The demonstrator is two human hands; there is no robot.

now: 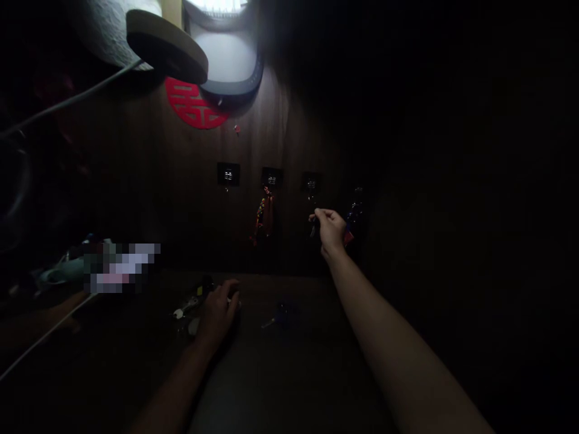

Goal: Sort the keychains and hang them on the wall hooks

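In the dim head view my right hand is raised at the back panel, just under the third wall hook. Its thumb and fingers are pinched on what looks like a set of keys, with a small dark piece hanging below. My left hand rests low on the dark tabletop, fingers curled, a pale bit showing by the fingertips that I cannot make out. Close to its left lies a bunch of keys with a yellow tag. Another key lies between my hands.
An orange beaded strap hangs from the middle hook; the left hook is beside it. Above are a red paper cutout, a lit lamp and a round disc with a white cord. Another hand is at left.
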